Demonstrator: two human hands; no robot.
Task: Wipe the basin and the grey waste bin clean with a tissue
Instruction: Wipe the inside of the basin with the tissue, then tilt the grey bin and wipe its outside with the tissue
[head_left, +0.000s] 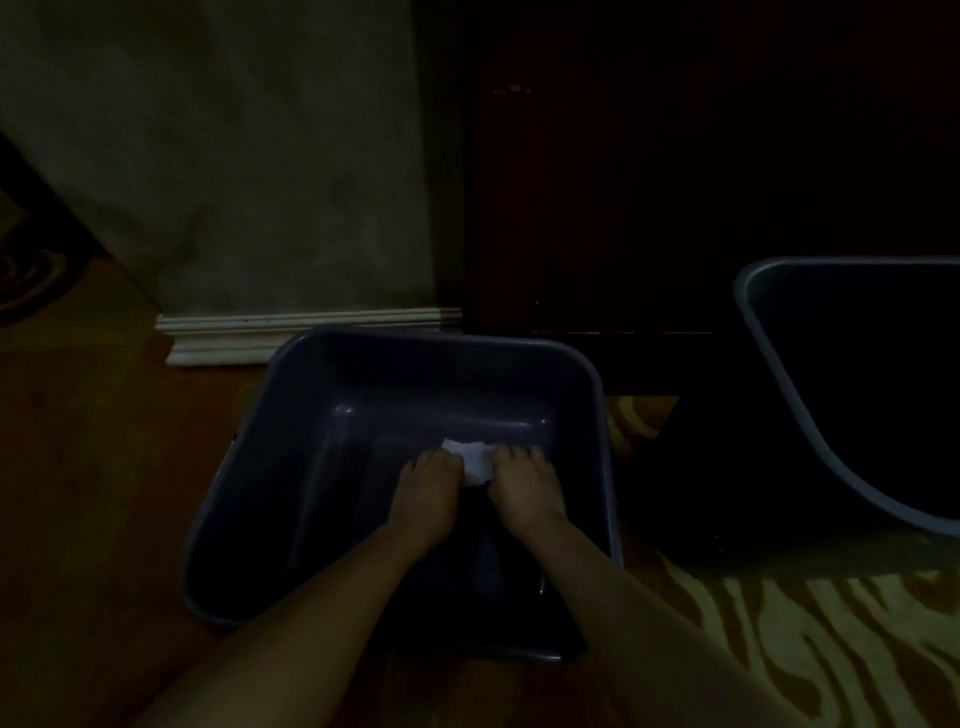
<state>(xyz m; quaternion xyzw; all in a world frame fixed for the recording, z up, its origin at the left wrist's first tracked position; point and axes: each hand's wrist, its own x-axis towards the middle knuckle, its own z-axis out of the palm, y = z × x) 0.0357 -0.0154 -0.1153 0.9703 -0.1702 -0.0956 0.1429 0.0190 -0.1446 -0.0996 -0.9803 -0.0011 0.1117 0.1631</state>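
While both forearms reach down from the near edge, the left hand (428, 486) and right hand (522, 486) press side by side on a white tissue (474, 460) on the floor of the dark basin (270, 467); fingers of each hand curl onto the wad's ends, so both hold it, pinned flat rather than lifted; tissue shows only between and just beyond the fingertips. Beyond the grip, the basin's far wall rises close; its corners look unwiped, though dim light hides any dirt. Right of the grip and well apart, the grey bin (779, 364) stands untouched; further off, a pale skirting board (311, 332) and wall. Risks, as judged: two hands pulling apart could tear a damp tissue; hard pushing toward the far wall could slide the basin on the carpet (779, 649); poor light may leave patches missed.
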